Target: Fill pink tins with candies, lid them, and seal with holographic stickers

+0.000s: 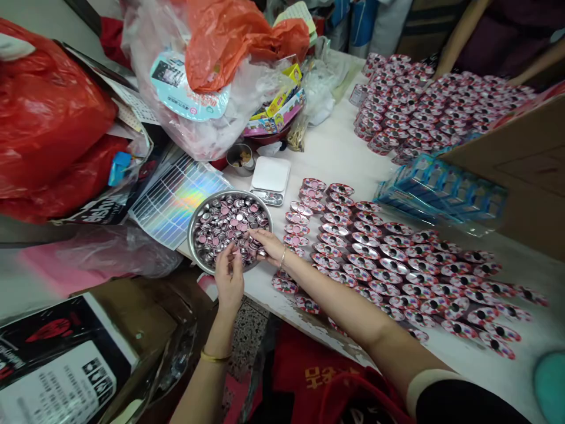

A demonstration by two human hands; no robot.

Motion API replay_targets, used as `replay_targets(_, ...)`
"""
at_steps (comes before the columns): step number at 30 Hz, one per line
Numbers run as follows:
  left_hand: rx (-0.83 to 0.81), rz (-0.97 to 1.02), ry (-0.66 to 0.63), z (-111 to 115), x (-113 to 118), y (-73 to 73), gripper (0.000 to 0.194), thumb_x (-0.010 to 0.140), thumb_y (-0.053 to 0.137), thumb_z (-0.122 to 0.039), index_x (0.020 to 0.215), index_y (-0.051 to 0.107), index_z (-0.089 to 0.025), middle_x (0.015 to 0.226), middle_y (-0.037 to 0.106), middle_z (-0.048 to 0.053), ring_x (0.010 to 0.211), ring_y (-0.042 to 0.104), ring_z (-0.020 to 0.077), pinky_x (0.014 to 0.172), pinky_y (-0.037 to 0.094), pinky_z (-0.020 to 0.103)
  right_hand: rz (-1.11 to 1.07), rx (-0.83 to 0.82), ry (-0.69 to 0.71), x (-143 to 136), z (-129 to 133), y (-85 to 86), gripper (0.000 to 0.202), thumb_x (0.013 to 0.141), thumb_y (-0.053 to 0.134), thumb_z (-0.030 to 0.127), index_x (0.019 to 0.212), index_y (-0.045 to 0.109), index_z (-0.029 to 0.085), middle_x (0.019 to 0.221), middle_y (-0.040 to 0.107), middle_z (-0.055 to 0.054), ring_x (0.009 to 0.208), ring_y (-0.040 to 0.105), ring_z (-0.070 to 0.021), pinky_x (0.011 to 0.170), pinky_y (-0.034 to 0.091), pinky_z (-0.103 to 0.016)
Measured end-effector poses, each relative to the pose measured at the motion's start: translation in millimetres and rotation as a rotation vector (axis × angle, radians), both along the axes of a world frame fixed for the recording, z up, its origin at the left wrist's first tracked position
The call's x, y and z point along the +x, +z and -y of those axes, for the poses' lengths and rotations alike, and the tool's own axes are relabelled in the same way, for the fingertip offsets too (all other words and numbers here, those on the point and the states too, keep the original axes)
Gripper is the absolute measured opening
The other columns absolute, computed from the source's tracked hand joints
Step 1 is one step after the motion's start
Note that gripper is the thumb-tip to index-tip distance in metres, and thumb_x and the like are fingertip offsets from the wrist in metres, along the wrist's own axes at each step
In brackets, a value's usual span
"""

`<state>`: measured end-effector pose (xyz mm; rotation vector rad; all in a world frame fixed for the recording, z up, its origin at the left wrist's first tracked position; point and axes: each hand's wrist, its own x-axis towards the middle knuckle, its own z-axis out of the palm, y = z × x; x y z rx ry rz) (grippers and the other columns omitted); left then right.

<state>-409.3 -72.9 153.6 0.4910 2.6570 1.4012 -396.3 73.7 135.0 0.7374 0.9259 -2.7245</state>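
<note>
A round steel bowl (193,221) on the table is full of small round metal pieces (223,221), some with pink faces. Over its near edge, my left hand (230,277) has its fingers curled toward the thumb. Whatever lies between those fingertips is too small to make out. My right hand (270,247) reaches in from the right, its fingers drawn together at the heap of pieces. Its fingertips blend with the pieces, so what they pinch does not show clearly. To the right stand rows of red-and-white oval-topped packs (335,229), many with a dark round spot.
Behind the bowl are a white scale (271,174) and a metal cup (241,159). Shiny label sheets (176,197) lie left. Plastic bags (176,76) crowd the back. Blue packs (445,188) lean by a cardboard box (521,171). Another person's arm (463,35) reaches over more packs.
</note>
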Motion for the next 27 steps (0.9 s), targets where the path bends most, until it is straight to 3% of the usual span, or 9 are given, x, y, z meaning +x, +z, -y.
replay_targets(3, -0.015, 0.1, -0.171, -11, 20, 5.3, 0.04, 0.086, 0.058, -0.044, 0.118, 0.059, -0.021, 0.108, 0.063, 0.008, 0.089, 0.06, 0.0164, 0.075, 0.048, 0.028, 0.056, 0.076, -0.051, 54, 5, 8.7, 0.038, 0.077, 0.067, 0.054, 0.094, 0.06, 0.021, 0.061, 0.056, 0.006, 0.042, 0.046, -0.0061, 0.032, 0.023, -0.014)
replay_targets(6, -0.044, 0.205, -0.34, -17, 57, 3.6, 0.026, 0.083, 0.062, -0.039, 0.101, 0.065, -0.02, 0.091, 0.065, 0.004, 0.079, 0.059, 0.0143, 0.068, 0.046, 0.026, 0.166, 0.104, -0.111, 114, 12, 10.4, 0.043, 0.075, 0.067, 0.056, 0.102, 0.061, 0.022, 0.059, 0.054, 0.006, 0.04, 0.045, -0.0065, 0.031, 0.023, -0.015)
replay_targets(9, -0.032, 0.342, -0.406, -23, 96, -5.7, 0.019, 0.086, 0.057, -0.033, 0.096, 0.066, -0.019, 0.087, 0.066, 0.003, 0.078, 0.059, 0.0131, 0.07, 0.046, 0.025, 0.241, 0.059, -0.152, 162, 15, 7.0, 0.047, 0.074, 0.068, 0.056, 0.105, 0.06, 0.022, 0.057, 0.051, 0.006, 0.04, 0.044, -0.0068, 0.031, 0.022, -0.016)
replay_targets(12, -0.008, 0.468, -0.412, -34, 116, -19.6, 0.02, 0.085, 0.054, -0.03, 0.097, 0.065, -0.019, 0.089, 0.068, 0.003, 0.077, 0.06, 0.013, 0.071, 0.047, 0.025, 0.266, 0.0, -0.173, 189, 10, 3.4, 0.047, 0.072, 0.071, 0.055, 0.103, 0.059, 0.022, 0.059, 0.053, 0.006, 0.04, 0.045, -0.0065, 0.031, 0.021, -0.015)
replay_targets(16, -0.054, 0.446, -0.223, -60, 102, -37.6, 0.019, 0.084, 0.051, -0.032, 0.087, 0.061, -0.017, 0.074, 0.064, 0.001, 0.067, 0.058, 0.0125, 0.066, 0.046, 0.024, 0.281, 0.007, -0.215, 204, -7, 3.3, 0.041, 0.073, 0.069, 0.053, 0.095, 0.057, 0.02, 0.067, 0.06, 0.002, 0.046, 0.052, -0.009, 0.032, 0.025, -0.016)
replay_targets(18, -0.217, 0.323, -0.144, -78, 83, -44.1, 0.018, 0.084, 0.05, -0.032, 0.086, 0.059, -0.016, 0.074, 0.063, 0.002, 0.066, 0.058, 0.013, 0.066, 0.045, 0.024, 0.269, 0.0, -0.247, 208, -18, 4.7, 0.037, 0.075, 0.066, 0.052, 0.09, 0.056, 0.019, 0.069, 0.062, 0.0, 0.05, 0.055, -0.0114, 0.034, 0.028, -0.017)
replay_targets(22, -0.67, 0.166, -0.184, -108, 49, -51.0, 0.018, 0.085, 0.05, -0.029, 0.087, 0.062, -0.016, 0.077, 0.067, 0.007, 0.072, 0.061, 0.0168, 0.069, 0.043, 0.027, 0.201, -0.049, -0.27, 216, -39, 7.2, 0.031, 0.077, 0.058, 0.048, 0.088, 0.056, 0.019, 0.071, 0.064, -0.003, 0.053, 0.056, -0.0138, 0.034, 0.029, -0.018)
replay_targets(27, -0.841, 0.197, -0.271, -123, 30, -54.4, 0.021, 0.079, 0.063, -0.036, 0.08, 0.066, -0.015, 0.079, 0.069, 0.012, 0.081, 0.065, 0.0249, 0.07, 0.043, 0.03, 0.178, -0.057, -0.238, 220, -49, 5.9, 0.03, 0.077, 0.063, 0.046, 0.091, 0.055, 0.021, 0.076, 0.064, -0.003, 0.051, 0.054, -0.012, 0.033, 0.025, -0.017)
